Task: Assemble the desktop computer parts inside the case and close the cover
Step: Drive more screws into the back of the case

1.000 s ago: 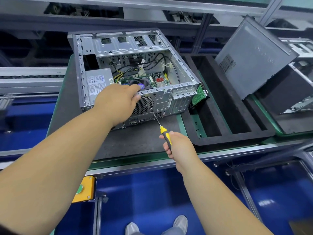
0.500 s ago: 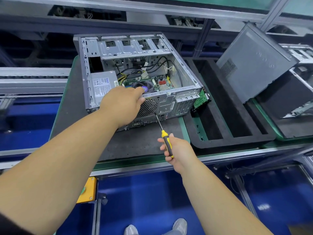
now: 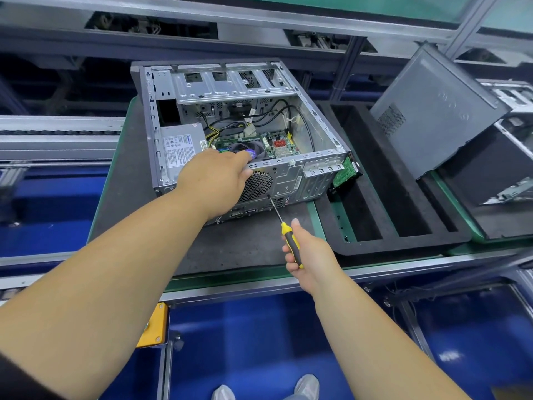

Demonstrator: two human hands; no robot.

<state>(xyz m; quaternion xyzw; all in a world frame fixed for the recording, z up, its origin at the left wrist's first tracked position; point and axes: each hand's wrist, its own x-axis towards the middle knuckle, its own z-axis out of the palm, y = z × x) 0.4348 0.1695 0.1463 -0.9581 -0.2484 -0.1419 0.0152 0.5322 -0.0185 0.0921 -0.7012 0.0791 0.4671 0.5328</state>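
An open grey computer case (image 3: 314,171) lies on its side on a dark mat, its rear panel facing me. Inside I see the power supply (image 3: 180,144), the motherboard (image 3: 278,147), a fan (image 3: 248,150) and black cables. My left hand (image 3: 215,183) grips the rear panel's top edge beside the fan grille, fingers curled over into the case. My right hand (image 3: 307,255) holds a yellow-and-black screwdriver (image 3: 290,241). Its tip touches the rear panel just right of the grille. A green circuit board (image 3: 344,174) sticks out at the case's right corner.
A black foam tray (image 3: 403,243) with long slots lies right of the case. The grey side cover (image 3: 432,111) leans tilted over another case at the far right. A yellow box (image 3: 153,327) hangs under the bench's front rail. Conveyor rails run on the left.
The view has shifted slightly, so the case sits lower and to the right in the picture. Both hands keep their hold and the screwdriver tip stays at the rear panel.
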